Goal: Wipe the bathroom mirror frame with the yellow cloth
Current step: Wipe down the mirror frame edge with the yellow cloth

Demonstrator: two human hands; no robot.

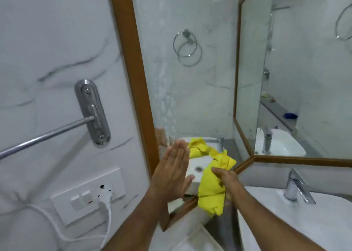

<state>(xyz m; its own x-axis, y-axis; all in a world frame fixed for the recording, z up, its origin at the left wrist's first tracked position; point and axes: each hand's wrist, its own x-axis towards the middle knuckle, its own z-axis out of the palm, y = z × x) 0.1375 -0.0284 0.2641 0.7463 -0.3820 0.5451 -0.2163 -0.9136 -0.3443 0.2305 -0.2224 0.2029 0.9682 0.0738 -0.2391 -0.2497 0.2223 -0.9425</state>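
Note:
The yellow cloth [210, 189] hangs bunched from my right hand [226, 182], which grips it low in front of the mirror, near the frame's bottom corner. My left hand [171, 172] is flat with fingers together and extended, held upright beside the brown wooden mirror frame [131, 60], holding nothing. The frame runs down the mirror's left side and along the bottom edge [297, 160]. A yellow reflection of the cloth shows in the glass above my hands.
A steel towel bar [47, 134] on a wall bracket [93, 111] sticks out at left. Below it sits a switch plate with a white plug and cord [104, 195]. A white basin [304, 216] with a chrome tap [297, 187] lies at lower right.

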